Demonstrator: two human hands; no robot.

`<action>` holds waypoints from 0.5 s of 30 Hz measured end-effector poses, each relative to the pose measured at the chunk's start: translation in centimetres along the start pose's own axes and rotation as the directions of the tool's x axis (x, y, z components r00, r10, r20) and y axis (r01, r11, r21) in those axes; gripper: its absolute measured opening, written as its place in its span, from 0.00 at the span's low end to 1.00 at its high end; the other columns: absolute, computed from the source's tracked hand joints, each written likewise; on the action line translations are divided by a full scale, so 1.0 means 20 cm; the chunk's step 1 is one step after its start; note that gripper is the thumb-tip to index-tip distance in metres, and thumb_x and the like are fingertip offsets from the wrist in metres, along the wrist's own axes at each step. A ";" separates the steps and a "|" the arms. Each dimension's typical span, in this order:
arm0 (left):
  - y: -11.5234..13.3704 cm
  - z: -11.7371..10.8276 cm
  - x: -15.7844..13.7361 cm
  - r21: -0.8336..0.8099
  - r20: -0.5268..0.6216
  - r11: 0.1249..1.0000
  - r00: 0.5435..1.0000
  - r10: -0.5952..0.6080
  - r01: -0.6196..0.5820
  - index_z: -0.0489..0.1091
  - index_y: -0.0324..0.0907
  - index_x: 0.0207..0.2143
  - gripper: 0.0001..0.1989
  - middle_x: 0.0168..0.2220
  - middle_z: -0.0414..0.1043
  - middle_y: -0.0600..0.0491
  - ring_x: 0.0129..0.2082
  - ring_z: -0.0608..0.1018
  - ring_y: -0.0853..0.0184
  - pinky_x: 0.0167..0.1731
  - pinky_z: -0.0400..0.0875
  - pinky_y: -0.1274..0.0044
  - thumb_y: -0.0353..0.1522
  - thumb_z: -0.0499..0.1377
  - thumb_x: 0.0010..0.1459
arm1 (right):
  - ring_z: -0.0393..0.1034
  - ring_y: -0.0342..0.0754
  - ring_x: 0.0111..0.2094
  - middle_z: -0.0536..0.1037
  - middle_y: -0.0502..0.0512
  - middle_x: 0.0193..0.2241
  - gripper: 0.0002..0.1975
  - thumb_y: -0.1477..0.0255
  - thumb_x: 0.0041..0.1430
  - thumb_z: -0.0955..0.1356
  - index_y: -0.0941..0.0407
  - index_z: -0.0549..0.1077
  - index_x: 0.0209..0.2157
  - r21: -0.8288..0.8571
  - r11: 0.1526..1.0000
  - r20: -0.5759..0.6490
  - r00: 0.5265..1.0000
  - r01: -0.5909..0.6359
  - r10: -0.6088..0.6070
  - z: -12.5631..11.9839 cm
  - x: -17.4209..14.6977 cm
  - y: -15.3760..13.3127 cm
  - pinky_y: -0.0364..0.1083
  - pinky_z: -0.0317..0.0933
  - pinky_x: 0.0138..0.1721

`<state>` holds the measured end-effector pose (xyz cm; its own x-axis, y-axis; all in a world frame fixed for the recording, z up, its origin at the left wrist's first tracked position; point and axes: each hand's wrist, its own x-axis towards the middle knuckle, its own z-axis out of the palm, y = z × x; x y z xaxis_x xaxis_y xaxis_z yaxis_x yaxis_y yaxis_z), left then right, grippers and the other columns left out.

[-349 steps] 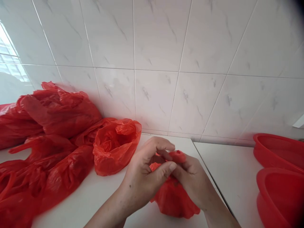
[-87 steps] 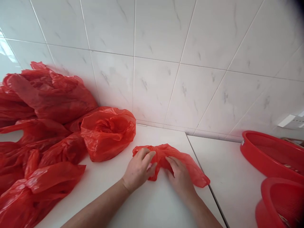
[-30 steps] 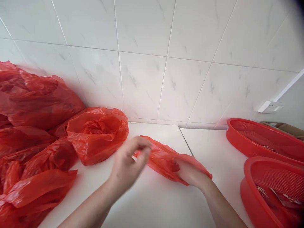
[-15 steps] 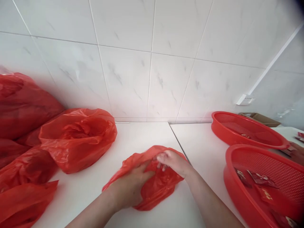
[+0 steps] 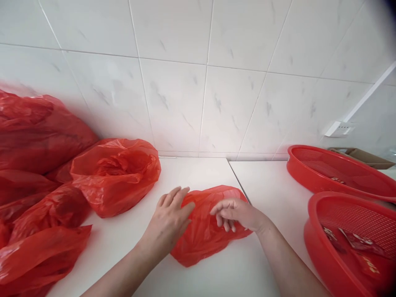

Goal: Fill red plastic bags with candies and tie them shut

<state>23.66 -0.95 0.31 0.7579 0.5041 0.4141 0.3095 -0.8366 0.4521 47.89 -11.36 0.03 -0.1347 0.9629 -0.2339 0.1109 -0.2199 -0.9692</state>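
A thin red plastic bag [image 5: 204, 231] lies crumpled on the white table in front of me. At its left edge is my left hand [image 5: 170, 216], its fingers apart and nothing in them. My right hand [image 5: 233, 212] hangs over the right part of the bag, fingers loosely curled and apart, holding nothing. Whether either hand touches the plastic I cannot tell. Another red bag [image 5: 116, 177], its mouth wide and crumpled plastic inside, stands to the left beyond my left hand.
Full red bags [image 5: 40, 128] are heaped at the far left. On the right stand two red mesh baskets, the nearer basket [image 5: 312, 210] and the farther basket [image 5: 297, 169], with small red packets [image 5: 361, 241]. A cardboard box [image 5: 361, 156] sits behind. A tiled wall [image 5: 176, 103] bounds the table.
Both hands have come out of the red bag's mouth. The left hand has lifted up and left, and the bag has sunk flatter. The view has turned slightly left.
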 end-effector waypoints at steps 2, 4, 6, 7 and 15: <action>-0.06 0.01 0.00 0.015 -0.017 0.992 0.992 -0.128 0.128 0.72 0.48 0.43 0.14 0.61 0.58 0.47 0.58 0.62 0.47 0.53 0.59 0.57 0.31 0.58 0.53 | 0.68 0.39 0.23 0.77 0.52 0.29 0.18 0.61 0.57 0.66 0.57 0.74 0.45 -0.135 0.990 0.007 0.999 -0.049 0.050 0.01 0.01 0.01 0.37 0.58 0.20; -0.12 0.03 -0.01 -0.145 0.018 0.942 0.952 -0.305 0.304 0.72 0.50 0.45 0.16 0.56 0.65 0.48 0.51 0.71 0.51 0.48 0.65 0.63 0.34 0.60 0.51 | 0.66 0.38 0.21 0.76 0.51 0.28 0.17 0.63 0.58 0.65 0.57 0.74 0.45 -0.242 0.963 -0.053 0.992 -0.120 0.111 0.01 0.03 0.02 0.37 0.58 0.20; -0.17 0.04 -0.01 -0.325 0.060 0.842 0.898 -0.436 0.431 0.73 0.50 0.44 0.17 0.48 0.72 0.50 0.45 0.75 0.55 0.44 0.68 0.69 0.35 0.61 0.50 | 0.65 0.38 0.21 0.74 0.50 0.27 0.15 0.66 0.57 0.65 0.56 0.75 0.43 -0.295 0.948 -0.127 0.989 -0.116 0.081 0.04 0.04 0.01 0.38 0.59 0.22; -0.19 0.05 -0.01 -0.387 0.062 0.796 0.875 -0.480 0.465 0.73 0.50 0.44 0.17 0.46 0.73 0.50 0.45 0.75 0.55 0.45 0.67 0.70 0.36 0.62 0.48 | 0.65 0.38 0.22 0.73 0.49 0.27 0.14 0.66 0.57 0.65 0.55 0.75 0.42 -0.298 0.951 -0.159 0.987 -0.081 0.034 0.06 0.04 -0.02 0.38 0.60 0.24; -0.24 0.07 -0.02 -0.375 -0.071 0.813 0.860 -0.505 0.446 0.69 0.47 0.42 0.17 0.47 0.69 0.51 0.46 0.72 0.57 0.47 0.67 0.69 0.43 0.58 0.51 | 0.66 0.42 0.28 0.73 0.49 0.27 0.09 0.66 0.56 0.67 0.51 0.76 0.38 -0.466 0.881 -0.465 0.825 0.081 -0.322 0.31 -0.43 -0.35 0.42 0.63 0.30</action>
<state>22.65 2.64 -3.05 0.4549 0.8712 0.1844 0.3740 -0.3749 0.8483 42.18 -19.05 8.24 0.3110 0.9378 0.1547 0.5458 -0.0430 -0.8368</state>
